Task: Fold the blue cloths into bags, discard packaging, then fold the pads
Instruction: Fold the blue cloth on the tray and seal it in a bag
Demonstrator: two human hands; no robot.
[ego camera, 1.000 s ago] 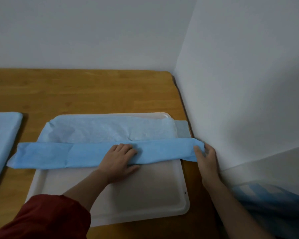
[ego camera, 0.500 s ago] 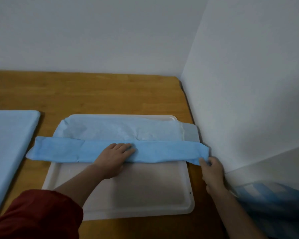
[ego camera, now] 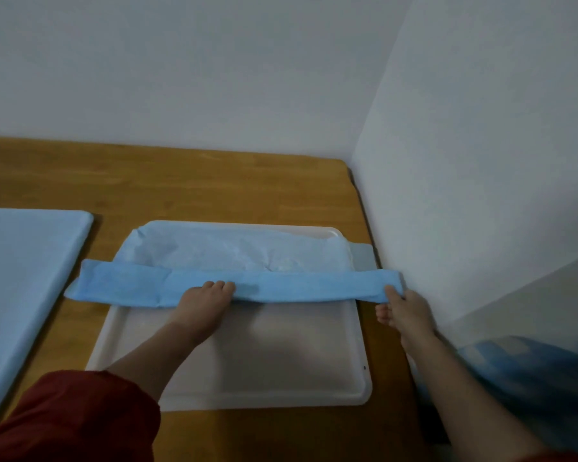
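Pressing flat on the middle of the folded blue cloth [ego camera: 241,286], the left hand [ego camera: 204,300] lies open with fingers spread along the strip's near edge, apparently to pin it so the fold does not spring back. The right hand [ego camera: 402,306] is closed in a pinch on the cloth's right end, thumb and fingers clamped on the fabric just beside the side wall [ego camera: 481,195], most likely keeping the strip taut and its edges lined up while the next crease is set.

The cloth lies as a long narrow band across the white tray [ego camera: 264,361], both ends overhanging the tray's sides; its left end rests on the bare table [ego camera: 214,188]. Behind the band, a paler, crumpled layer [ego camera: 231,248] covers the tray's far half; whether it is the unfolded rest of the same cloth or a separate sheet I cannot tell. The tray sits near the table's far right corner, which keeps the work inside both arms' reach.

At the table's left edge lies a pale blue flat sheet [ego camera: 24,278], well apart from the tray, probably waiting its turn. A red sleeve [ego camera: 67,418] covers the left forearm. No bag shows in this view, so the bagging seems not yet begun.
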